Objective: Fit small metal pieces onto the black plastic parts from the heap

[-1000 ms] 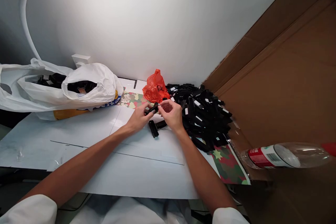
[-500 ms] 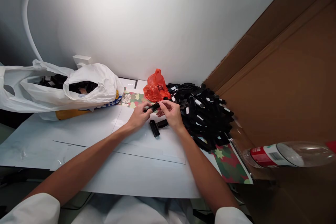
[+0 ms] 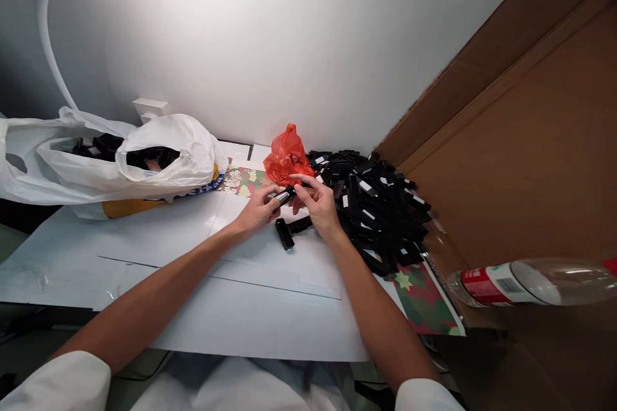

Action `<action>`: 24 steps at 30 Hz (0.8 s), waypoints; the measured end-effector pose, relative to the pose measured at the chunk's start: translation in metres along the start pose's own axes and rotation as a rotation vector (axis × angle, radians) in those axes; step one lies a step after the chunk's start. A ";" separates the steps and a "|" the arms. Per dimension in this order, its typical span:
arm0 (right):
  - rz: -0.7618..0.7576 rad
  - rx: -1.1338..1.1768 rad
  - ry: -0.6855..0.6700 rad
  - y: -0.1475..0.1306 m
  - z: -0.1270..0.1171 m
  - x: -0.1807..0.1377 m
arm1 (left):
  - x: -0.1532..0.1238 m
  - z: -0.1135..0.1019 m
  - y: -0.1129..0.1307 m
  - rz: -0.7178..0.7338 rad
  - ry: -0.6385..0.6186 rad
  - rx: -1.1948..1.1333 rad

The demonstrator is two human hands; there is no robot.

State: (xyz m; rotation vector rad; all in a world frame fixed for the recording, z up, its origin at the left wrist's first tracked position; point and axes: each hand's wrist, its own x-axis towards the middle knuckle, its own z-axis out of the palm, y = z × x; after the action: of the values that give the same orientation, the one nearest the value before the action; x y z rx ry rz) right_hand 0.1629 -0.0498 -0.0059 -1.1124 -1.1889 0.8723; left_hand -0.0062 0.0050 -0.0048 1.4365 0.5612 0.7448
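Observation:
My left hand (image 3: 259,210) is closed around a slim black plastic piece (image 3: 285,195) with a shiny strip along its side. The piece is tilted, its far end pointing up to the right. At that end is my right hand (image 3: 318,207), its index finger stretched out and apart from the thumb. The thumb tip is close to the piece; whether it touches I cannot tell. On the white board below lie two more black plastic pieces, a short thick one (image 3: 284,234) and another (image 3: 301,225) partly behind my right hand.
A heap of black plastic pieces (image 3: 380,212) lies to the right. Behind my hands sits a red plastic bag (image 3: 288,157), with small pale bits (image 3: 232,181) beside it. White bags (image 3: 193,148) with black pieces stand left. A plastic bottle (image 3: 496,284) and cardboard (image 3: 520,141) border the right side.
My right fingers have come off their pinch at the end of the black piece, and the index finger has lifted. The held piece has turned, showing a shiny strip.

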 end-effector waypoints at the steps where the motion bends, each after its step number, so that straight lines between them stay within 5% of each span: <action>1: -0.008 -0.004 -0.008 0.000 0.000 0.000 | 0.000 0.000 0.000 -0.012 -0.016 -0.013; 6: -0.041 -0.010 -0.043 0.002 -0.003 0.000 | -0.002 -0.001 0.001 -0.096 -0.109 -0.031; 24: -0.057 -0.068 -0.141 0.007 -0.011 0.000 | -0.003 -0.002 0.007 -0.210 -0.118 -0.096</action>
State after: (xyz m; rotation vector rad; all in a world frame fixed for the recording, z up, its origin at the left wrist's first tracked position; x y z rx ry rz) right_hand 0.1738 -0.0500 -0.0123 -1.0809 -1.3689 0.8834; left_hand -0.0108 0.0040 0.0019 1.3007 0.5674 0.5105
